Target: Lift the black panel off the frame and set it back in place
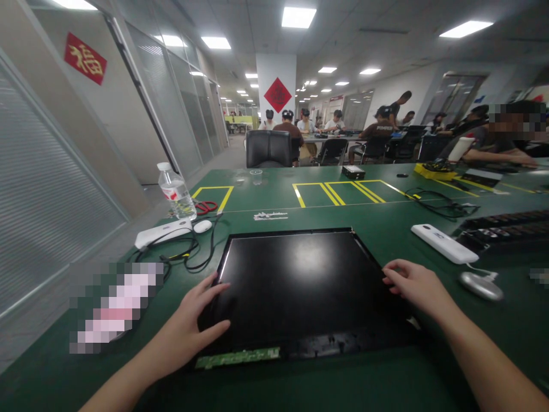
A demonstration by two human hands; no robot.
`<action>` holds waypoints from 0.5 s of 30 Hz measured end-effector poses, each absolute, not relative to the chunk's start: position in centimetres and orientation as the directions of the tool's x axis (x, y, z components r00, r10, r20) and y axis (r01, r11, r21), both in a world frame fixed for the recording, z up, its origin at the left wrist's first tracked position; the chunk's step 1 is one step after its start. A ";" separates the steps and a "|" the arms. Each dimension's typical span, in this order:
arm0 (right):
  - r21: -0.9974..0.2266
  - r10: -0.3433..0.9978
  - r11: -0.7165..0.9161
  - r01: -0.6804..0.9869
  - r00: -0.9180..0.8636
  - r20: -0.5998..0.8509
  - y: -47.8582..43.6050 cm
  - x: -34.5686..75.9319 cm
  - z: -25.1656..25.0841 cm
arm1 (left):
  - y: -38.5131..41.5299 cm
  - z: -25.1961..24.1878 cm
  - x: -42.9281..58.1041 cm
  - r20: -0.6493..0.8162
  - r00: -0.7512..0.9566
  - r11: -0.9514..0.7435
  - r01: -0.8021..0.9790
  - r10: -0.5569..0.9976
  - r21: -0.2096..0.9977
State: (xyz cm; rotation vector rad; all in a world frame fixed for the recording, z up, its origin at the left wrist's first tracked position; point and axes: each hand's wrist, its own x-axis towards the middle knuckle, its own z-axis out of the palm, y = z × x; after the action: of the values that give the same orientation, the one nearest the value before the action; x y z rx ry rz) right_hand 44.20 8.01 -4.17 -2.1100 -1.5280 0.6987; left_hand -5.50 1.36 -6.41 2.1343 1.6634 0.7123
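A black display panel [300,292] lies flat on the green table, a bright reflection on its dark screen. A green circuit board strip [238,357] runs along the left part of its near edge. My left hand [195,317] rests at the panel's left edge, fingers spread, with fingertips and thumb over the frame. At the right edge, my right hand [409,283] has its fingers curled and bunched against the frame, seeming to pinch it. The undersides of those fingers are partly hidden.
Left of the panel stand a water bottle [175,191], a white power bank [163,232], red scissors [206,207] and cables [193,252]. To the right lie another white power bank [444,243] and a silver mouse [481,285]. Yellow tape outlines mark the far table. Several people sit beyond.
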 end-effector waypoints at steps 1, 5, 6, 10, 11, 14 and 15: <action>-0.615 0.955 -0.292 0.733 0.261 -0.142 8.0 44.2 -4.2 | 1.1 -6.0 -5.7 0.171 0.256 -0.308 0.800 0.951 0.515; -0.611 0.956 -0.289 0.737 0.260 -0.139 8.0 44.3 -4.2 | 0.7 -4.5 -6.6 0.017 0.457 -0.412 0.784 0.889 0.464; -0.611 0.957 -0.285 0.738 0.257 -0.134 8.0 44.3 -4.2 | 0.7 -4.3 -6.8 0.004 0.476 -0.426 0.784 0.880 0.452; -0.610 0.959 -0.278 0.742 0.253 -0.130 8.0 44.4 -4.3 | 1.0 -3.9 -7.3 -0.005 0.504 -0.465 0.799 0.864 0.381; -0.612 0.958 -0.283 0.739 0.255 -0.134 8.0 44.4 -4.3 | 1.1 -3.8 -7.3 -0.012 0.512 -0.473 0.802 0.859 0.365; -0.618 0.956 -0.289 0.732 0.256 -0.143 8.0 44.4 -4.3 | 1.1 -3.3 -7.0 -0.042 0.530 -0.491 0.810 0.847 0.320; -0.617 0.956 -0.287 0.733 0.255 -0.141 8.0 44.4 -4.3 | 1.1 -3.1 -6.9 -0.046 0.531 -0.494 0.813 0.846 0.306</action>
State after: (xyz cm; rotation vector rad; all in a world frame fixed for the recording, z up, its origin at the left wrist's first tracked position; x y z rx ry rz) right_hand 44.36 7.96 -4.30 -2.1042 -1.5345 0.7015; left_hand -6.88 1.13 -3.14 2.4828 1.3841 0.1591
